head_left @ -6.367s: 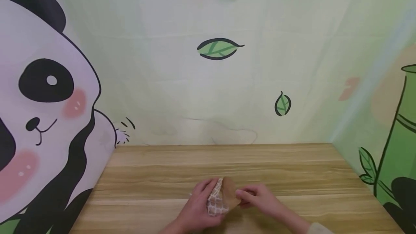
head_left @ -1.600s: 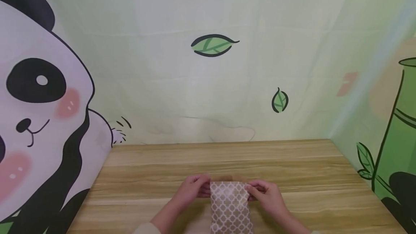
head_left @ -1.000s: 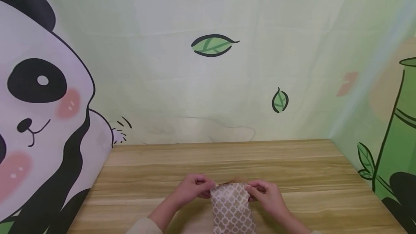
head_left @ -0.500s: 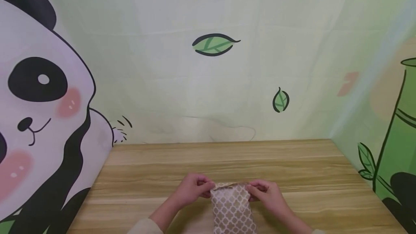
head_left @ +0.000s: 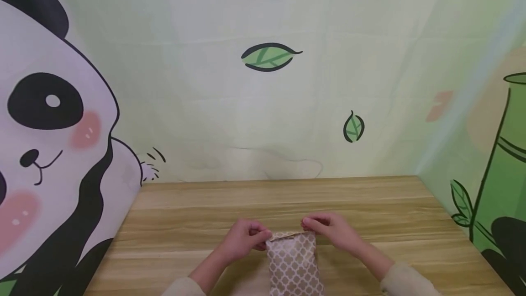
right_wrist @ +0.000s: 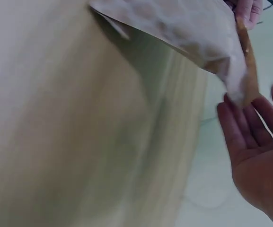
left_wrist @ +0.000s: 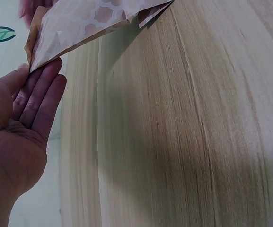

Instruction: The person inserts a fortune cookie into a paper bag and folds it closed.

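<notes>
A brown paper bag [head_left: 292,264] with a white lattice pattern stands out toward the front edge of the head view, its lower end cut off by the frame. My left hand [head_left: 242,241] pinches its top left corner between thumb and fingers; the left wrist view shows the fingers [left_wrist: 38,94] straight behind that corner. At the top right corner is my right hand [head_left: 334,231]. In the right wrist view its fingers [right_wrist: 238,123] lie extended against the bag's corner, the thumb standing away from the paper. Plain brown paper [right_wrist: 250,66] shows along the bag's mouth.
The wood-grain table [head_left: 197,214] runs back to a pale printed cloth backdrop [head_left: 197,81]. A large panda [head_left: 102,118] is printed on its left side and a green bamboo stalk [head_left: 509,182] on its right.
Earlier the left hand gripped the bag crumpled; afterwards both hands held it spread by its top corners. In the last half second the right hand has shifted up and left along the top edge.
</notes>
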Demonstrator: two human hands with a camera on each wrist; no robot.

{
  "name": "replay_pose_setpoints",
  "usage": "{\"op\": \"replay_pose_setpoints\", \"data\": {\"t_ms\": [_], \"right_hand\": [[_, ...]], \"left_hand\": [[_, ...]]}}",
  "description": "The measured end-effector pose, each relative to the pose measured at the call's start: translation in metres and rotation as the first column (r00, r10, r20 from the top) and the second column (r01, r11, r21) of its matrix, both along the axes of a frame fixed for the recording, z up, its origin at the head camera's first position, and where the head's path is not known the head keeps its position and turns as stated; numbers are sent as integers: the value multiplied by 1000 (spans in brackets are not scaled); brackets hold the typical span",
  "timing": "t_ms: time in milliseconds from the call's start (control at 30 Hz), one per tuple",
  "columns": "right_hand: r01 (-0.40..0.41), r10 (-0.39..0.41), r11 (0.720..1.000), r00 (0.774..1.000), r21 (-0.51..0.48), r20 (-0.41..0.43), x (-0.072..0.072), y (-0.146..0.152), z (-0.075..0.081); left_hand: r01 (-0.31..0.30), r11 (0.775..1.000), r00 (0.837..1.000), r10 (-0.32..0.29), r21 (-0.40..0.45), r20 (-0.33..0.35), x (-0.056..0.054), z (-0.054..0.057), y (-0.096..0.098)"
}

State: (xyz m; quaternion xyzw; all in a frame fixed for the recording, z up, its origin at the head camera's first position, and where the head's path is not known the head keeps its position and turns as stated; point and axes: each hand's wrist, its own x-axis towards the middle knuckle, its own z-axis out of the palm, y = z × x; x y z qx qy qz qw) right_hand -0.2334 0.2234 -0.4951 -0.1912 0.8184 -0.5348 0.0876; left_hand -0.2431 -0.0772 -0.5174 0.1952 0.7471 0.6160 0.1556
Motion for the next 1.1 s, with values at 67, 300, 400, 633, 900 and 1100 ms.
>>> {"op": "replay_pose_setpoints", "data": {"t_ms": [67, 300, 400, 633, 900, 1100], "right_hand": [[-54, 60, 992, 997, 117, -45, -7, -6, 8], [-188, 234, 925, 966, 332, -105, -20, -27, 22], [-201, 244, 927, 964, 317, -103, -20, -32, 20], [-178, 213, 948, 971, 265, -112, -18, -36, 11], [-133, 169, 962, 976, 240, -139, -15, -40, 5], [-147, 182, 966, 971, 213, -154, -16, -35, 6]], "left_hand": [[2, 1000, 1000, -2, 4, -1, 0, 0, 0], [5, 1000, 1000, -6, 27, 15, 1, 0, 4], [1, 1000, 1000, -2, 31, 18, 1, -1, 5], [-5, 1000, 1000, 4, 24, 19, 3, 0, 5], [-2, 998, 999, -1, -62, -54, 1, 3, 7], [-13, 995, 995, 3, -97, -99, 2, 6, 8]]}}
